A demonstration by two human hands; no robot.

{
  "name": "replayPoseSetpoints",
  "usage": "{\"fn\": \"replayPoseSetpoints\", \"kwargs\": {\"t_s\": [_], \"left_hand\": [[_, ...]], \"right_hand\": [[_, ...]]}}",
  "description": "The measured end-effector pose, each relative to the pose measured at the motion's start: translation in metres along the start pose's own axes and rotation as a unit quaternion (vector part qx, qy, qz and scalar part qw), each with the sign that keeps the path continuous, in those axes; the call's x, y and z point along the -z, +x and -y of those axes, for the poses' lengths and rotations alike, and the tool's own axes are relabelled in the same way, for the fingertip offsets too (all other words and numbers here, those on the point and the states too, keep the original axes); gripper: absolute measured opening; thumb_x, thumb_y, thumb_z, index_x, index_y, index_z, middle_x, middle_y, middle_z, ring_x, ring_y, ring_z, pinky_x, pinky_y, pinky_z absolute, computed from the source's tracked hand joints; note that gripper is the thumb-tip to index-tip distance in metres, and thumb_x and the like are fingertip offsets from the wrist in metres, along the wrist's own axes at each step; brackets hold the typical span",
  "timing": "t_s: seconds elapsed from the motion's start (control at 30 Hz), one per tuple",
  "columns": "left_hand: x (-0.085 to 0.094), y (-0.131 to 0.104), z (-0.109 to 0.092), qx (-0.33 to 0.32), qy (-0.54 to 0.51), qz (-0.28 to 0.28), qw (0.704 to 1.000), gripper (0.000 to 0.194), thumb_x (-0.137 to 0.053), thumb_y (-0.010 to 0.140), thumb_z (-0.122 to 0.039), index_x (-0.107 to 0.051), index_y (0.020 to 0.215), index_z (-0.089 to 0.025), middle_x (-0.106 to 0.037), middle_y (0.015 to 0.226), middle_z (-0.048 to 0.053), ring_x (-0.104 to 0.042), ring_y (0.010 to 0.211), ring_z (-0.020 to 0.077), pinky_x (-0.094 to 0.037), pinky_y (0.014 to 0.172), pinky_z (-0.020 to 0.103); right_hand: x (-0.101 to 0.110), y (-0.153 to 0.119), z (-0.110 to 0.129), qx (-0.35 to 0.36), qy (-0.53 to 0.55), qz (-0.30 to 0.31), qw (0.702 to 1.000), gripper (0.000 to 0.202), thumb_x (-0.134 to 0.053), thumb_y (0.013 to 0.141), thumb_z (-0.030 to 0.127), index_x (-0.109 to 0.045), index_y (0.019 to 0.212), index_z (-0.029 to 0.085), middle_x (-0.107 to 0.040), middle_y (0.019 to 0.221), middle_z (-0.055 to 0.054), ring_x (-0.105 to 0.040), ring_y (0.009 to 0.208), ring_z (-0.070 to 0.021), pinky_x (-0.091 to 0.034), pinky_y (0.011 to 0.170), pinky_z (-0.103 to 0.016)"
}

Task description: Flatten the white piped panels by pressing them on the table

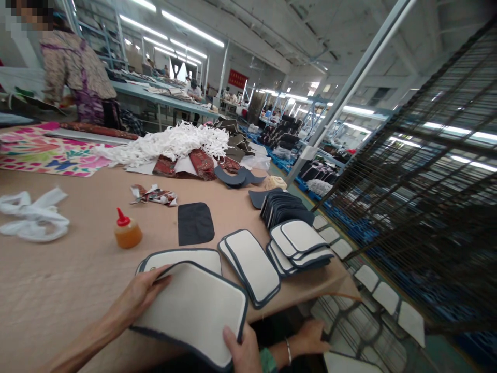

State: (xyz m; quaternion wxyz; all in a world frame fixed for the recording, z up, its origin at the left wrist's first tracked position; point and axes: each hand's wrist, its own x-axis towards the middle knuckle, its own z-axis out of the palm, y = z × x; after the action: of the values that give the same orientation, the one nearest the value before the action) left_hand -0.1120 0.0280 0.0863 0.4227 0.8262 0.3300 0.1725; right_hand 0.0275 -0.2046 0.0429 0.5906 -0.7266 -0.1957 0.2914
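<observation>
My left hand (149, 290) pinches the upper left edge of a curved off-white panel with a dark border (190, 308). With its thumb on the face, my right hand (244, 349) grips the panel's lower right corner; its other fingers are hidden beneath. The panel is tilted above the table's front edge. Partly behind it lies another bordered off-white panel (182, 256). To the right are a few overlapping panels (256, 267) and a taller stack of them (301, 241). Another person's hand with a bracelet (308, 339) reaches right, beside my right hand, below the table edge.
A glue bottle with a red nozzle (128, 233) and a dark flat piece (196, 223) lie on the brown-covered table (89, 280). Dark pieces stand stacked (285, 207) farther right. White scrap strips (182, 142) are heaped behind. A wire rack (419, 150) leans at right.
</observation>
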Motion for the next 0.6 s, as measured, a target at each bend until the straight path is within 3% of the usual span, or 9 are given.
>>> {"fn": "replayPoseSetpoints", "kwargs": {"t_s": [0.07, 0.13, 0.2, 0.27, 0.37, 0.43, 0.5, 0.57, 0.6], "left_hand": [[-0.002, 0.002, -0.006, -0.014, -0.016, 0.004, 1.000, 0.041, -0.049, 0.073, -0.040, -0.062, 0.106, -0.020, -0.068, 0.091, 0.004, -0.061, 0.085, 0.0269, -0.048, 0.078, 0.031], [0.003, 0.003, -0.018, 0.012, -0.064, 0.023, 0.998, 0.042, -0.052, 0.073, -0.043, -0.062, 0.106, -0.020, -0.067, 0.095, 0.003, -0.060, 0.089, 0.0269, -0.047, 0.081, 0.030], [0.014, 0.002, -0.031, 0.081, -0.148, 0.077, 0.983, 0.046, -0.056, 0.071, -0.048, -0.060, 0.108, -0.020, -0.066, 0.099, 0.002, -0.059, 0.094, 0.0268, -0.048, 0.080, 0.029], [0.026, -0.002, -0.039, 0.152, -0.238, 0.151, 0.947, 0.053, -0.060, 0.068, -0.050, -0.057, 0.112, -0.019, -0.066, 0.098, 0.003, -0.059, 0.093, 0.0274, -0.051, 0.076, 0.030], [0.028, -0.006, -0.037, 0.175, -0.286, 0.202, 0.920, 0.054, -0.065, 0.065, -0.047, -0.057, 0.109, -0.017, -0.068, 0.091, 0.004, -0.061, 0.087, 0.0278, -0.052, 0.071, 0.031], [0.018, -0.004, -0.027, 0.129, -0.250, 0.180, 0.943, 0.044, -0.062, 0.068, -0.044, -0.060, 0.103, -0.018, -0.068, 0.085, 0.002, -0.062, 0.083, 0.0271, -0.051, 0.069, 0.030], [0.005, 0.000, -0.017, 0.073, -0.195, 0.110, 0.972, 0.037, -0.058, 0.071, -0.043, -0.063, 0.098, -0.019, -0.068, 0.084, 0.002, -0.061, 0.084, 0.0272, -0.050, 0.072, 0.030], [-0.001, 0.005, -0.012, 0.046, -0.161, 0.047, 0.985, 0.036, -0.055, 0.072, -0.042, -0.063, 0.097, -0.019, -0.068, 0.085, 0.003, -0.061, 0.086, 0.0279, -0.049, 0.075, 0.031], [0.000, 0.006, -0.013, 0.049, -0.159, 0.045, 0.985, 0.037, -0.055, 0.072, -0.042, -0.062, 0.099, -0.018, -0.067, 0.086, 0.003, -0.061, 0.086, 0.0280, -0.049, 0.075, 0.031]], "right_hand": [[-0.002, 0.001, 0.001, 0.023, -0.076, -0.058, 0.995, 0.044, -0.050, 0.070, 0.053, -0.065, 0.076, 0.012, -0.065, 0.076, -0.012, -0.058, 0.074, -0.0248, -0.044, 0.072, -0.033], [0.001, 0.002, 0.003, 0.023, -0.076, -0.083, 0.993, 0.042, -0.050, 0.071, 0.052, -0.065, 0.076, 0.013, -0.066, 0.077, -0.011, -0.058, 0.075, -0.0249, -0.044, 0.072, -0.033], [0.009, 0.004, 0.003, 0.002, 0.001, -0.064, 0.998, 0.045, -0.056, 0.066, 0.052, -0.064, 0.082, 0.011, -0.067, 0.082, -0.011, -0.060, 0.080, -0.0262, -0.045, 0.073, -0.033], [0.017, 0.004, 0.001, -0.026, 0.092, -0.031, 0.995, 0.051, -0.061, 0.062, 0.052, -0.062, 0.091, 0.010, -0.067, 0.087, -0.011, -0.060, 0.085, -0.0272, -0.046, 0.075, -0.034], [0.019, 0.002, 0.001, -0.045, 0.145, -0.010, 0.988, 0.055, -0.063, 0.061, 0.052, -0.059, 0.096, 0.009, -0.066, 0.091, -0.012, -0.060, 0.088, -0.0280, -0.046, 0.076, -0.035], [0.014, -0.001, 0.005, -0.041, 0.110, -0.017, 0.993, 0.053, -0.062, 0.061, 0.053, -0.061, 0.092, 0.010, -0.066, 0.089, -0.012, -0.060, 0.086, -0.0279, -0.046, 0.075, -0.034], [0.007, -0.005, 0.012, -0.018, 0.046, -0.044, 0.998, 0.050, -0.059, 0.064, 0.054, -0.063, 0.089, 0.011, -0.067, 0.086, -0.011, -0.060, 0.085, -0.0267, -0.046, 0.074, -0.032], [0.003, -0.008, 0.018, 0.009, -0.009, -0.083, 0.996, 0.046, -0.057, 0.067, 0.054, -0.064, 0.087, 0.013, -0.067, 0.084, -0.010, -0.060, 0.084, -0.0252, -0.045, 0.074, -0.030], [0.004, -0.008, 0.019, 0.016, -0.018, -0.098, 0.995, 0.045, -0.057, 0.068, 0.053, -0.064, 0.087, 0.014, -0.067, 0.084, -0.009, -0.060, 0.084, -0.0247, -0.045, 0.074, -0.030]]}}
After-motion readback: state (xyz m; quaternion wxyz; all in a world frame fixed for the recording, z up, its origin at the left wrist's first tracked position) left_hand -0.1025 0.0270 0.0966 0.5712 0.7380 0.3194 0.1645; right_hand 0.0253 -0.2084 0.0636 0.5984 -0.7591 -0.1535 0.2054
